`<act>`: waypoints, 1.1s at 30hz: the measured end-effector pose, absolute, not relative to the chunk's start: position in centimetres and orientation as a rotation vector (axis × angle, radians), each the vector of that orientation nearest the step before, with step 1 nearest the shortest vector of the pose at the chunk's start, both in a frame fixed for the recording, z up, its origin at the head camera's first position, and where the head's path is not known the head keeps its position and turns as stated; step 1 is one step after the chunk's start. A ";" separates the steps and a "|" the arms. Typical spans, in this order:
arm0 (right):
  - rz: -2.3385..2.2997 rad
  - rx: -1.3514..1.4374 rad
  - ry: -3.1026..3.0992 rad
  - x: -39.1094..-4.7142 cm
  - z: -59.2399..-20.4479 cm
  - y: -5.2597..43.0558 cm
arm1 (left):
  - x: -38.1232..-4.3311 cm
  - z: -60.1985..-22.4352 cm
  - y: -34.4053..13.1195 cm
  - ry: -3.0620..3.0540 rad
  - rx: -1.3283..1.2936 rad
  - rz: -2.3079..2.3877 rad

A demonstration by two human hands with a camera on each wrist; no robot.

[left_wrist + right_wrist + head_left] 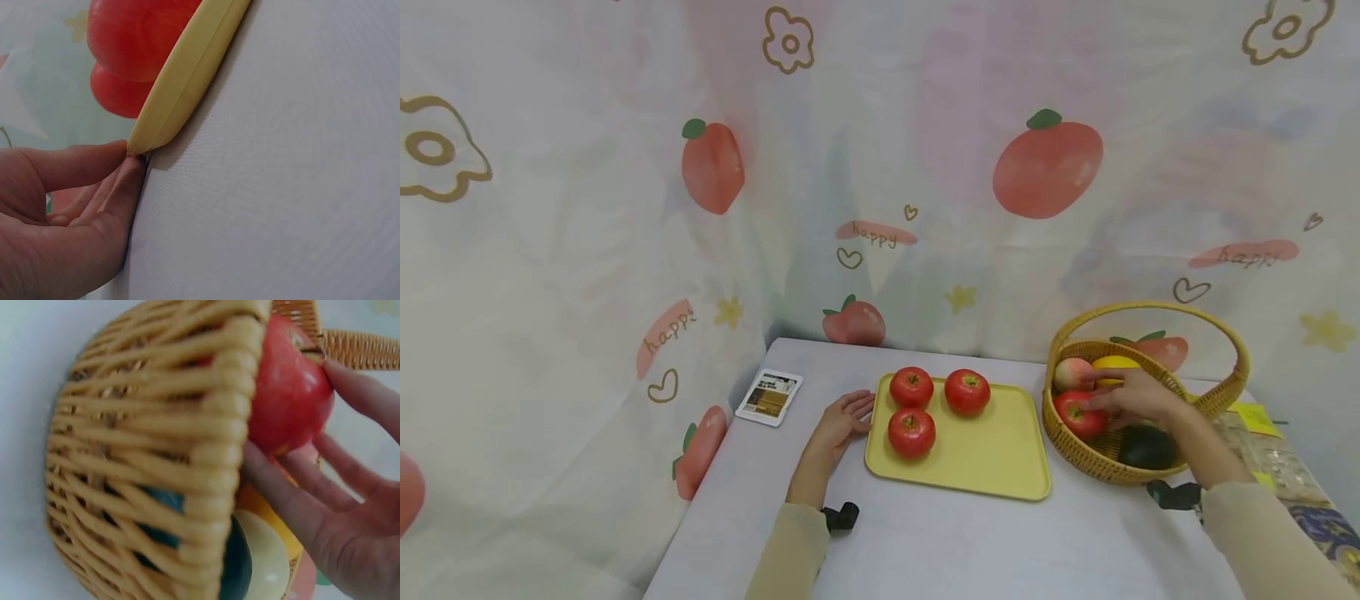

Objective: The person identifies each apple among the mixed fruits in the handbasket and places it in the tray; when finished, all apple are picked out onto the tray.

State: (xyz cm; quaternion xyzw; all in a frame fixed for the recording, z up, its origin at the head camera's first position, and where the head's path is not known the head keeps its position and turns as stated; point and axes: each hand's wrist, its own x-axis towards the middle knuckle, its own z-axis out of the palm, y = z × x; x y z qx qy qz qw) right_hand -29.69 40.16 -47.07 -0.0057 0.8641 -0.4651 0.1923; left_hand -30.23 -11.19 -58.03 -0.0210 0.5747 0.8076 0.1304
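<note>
A yellow tray [985,454] lies on the table with three red apples [912,433] on its left and upper part. At the tray's left edge, my left hand [837,429] pinches the rim between thumb and fingers; the left wrist view shows the thumb [81,164] at the corner. To the right stands a wicker basket [1075,454] with a tall handle. Inside it my right hand [1138,398] grips another red apple [290,387], thumb near the stem and fingers round its side. Around it lie a peach [1072,374], a yellow fruit [1115,367] and a dark green fruit [1147,447].
A white packet with a dark label [770,397] lies at the table's back left. Right of the basket are clear plastic-wrapped items with yellow labels [1255,418]. Fruit-printed cloth [925,275] hangs close behind the table. The basket's handle arches above the right hand.
</note>
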 end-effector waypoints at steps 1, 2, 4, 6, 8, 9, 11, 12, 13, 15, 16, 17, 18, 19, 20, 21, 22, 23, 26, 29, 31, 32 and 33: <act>-1.315 0.011 2.428 -29.7 -47.0 40.0 | -30.2 -58.0 -11.3 1.669 -0.060 2.346; -1.321 0.028 2.428 -29.6 -47.0 39.9 | -30.3 -58.0 -11.3 1.671 -0.057 2.345; -1.350 0.071 2.421 -29.5 -47.0 39.8 | -30.3 -58.0 -11.3 1.665 -0.062 2.346; -1.382 0.103 2.414 -29.3 -47.1 39.9 | -30.3 -58.0 -11.3 1.670 -0.063 2.342; -1.432 0.135 2.392 -29.2 -47.1 40.0 | -30.3 -57.9 -11.2 1.674 -0.070 2.342; -1.466 0.154 2.377 -29.1 -47.0 40.1 | -30.3 -57.9 -11.2 1.675 -0.068 2.342; -1.527 0.178 2.343 -29.0 -47.0 40.1 | -30.2 -57.9 -11.2 1.672 -0.065 2.342; -1.551 0.187 2.329 -28.9 -46.9 40.1 | -30.2 -57.9 -11.2 1.664 -0.069 2.344; -1.578 0.199 2.313 -28.7 -46.7 40.1 | -30.2 -57.9 -11.2 1.663 -0.067 2.343; -1.623 0.213 2.287 -28.5 -46.5 40.0 | -30.2 -58.0 -11.2 1.673 -0.061 2.335; -1.635 0.211 2.280 -28.4 -46.3 40.1 | -30.2 -58.0 -11.2 1.676 -0.064 2.333; -1.651 0.213 2.271 -28.3 -46.2 40.0 | -30.2 -58.0 -11.3 1.675 -0.070 2.332; -1.663 0.212 2.266 -28.2 -46.0 40.1 | -30.3 -58.0 -11.3 1.683 -0.070 2.328; -1.683 0.222 2.256 -28.1 -45.9 40.1 | -30.3 -58.1 -11.3 1.690 -0.069 2.323; -1.695 0.224 2.248 -28.0 -45.8 40.2 | -30.3 -58.1 -11.3 1.692 -0.073 2.320; -1.712 0.228 2.237 -27.9 -45.7 40.2 | -30.3 -58.1 -11.3 1.687 -0.079 2.319; -1.721 0.229 2.231 -27.7 -45.6 40.3 | -30.3 -58.1 -11.3 1.684 -0.086 2.317; -1.736 0.237 2.218 -27.6 -45.5 40.3 | -30.2 -58.0 -11.2 1.688 -0.086 2.312; -1.780 0.247 2.187 -27.0 -45.0 40.4 | -30.3 -58.0 -11.3 1.690 -0.097 2.306; -1.836 0.261 2.153 -26.4 -44.3 40.5 | -30.3 -58.0 -11.3 1.697 -0.096 2.307; -1.873 0.272 2.126 -26.0 -43.9 40.4 | -30.4 -58.0 -11.3 1.694 -0.099 2.311; -1.886 0.277 2.117 -25.8 -43.7 40.4 | -30.4 -58.1 -11.4 1.701 -0.090 2.308; -1.894 0.281 2.108 -25.6 -43.6 40.3 | -30.4 -58.1 -11.4 1.696 -0.095 2.308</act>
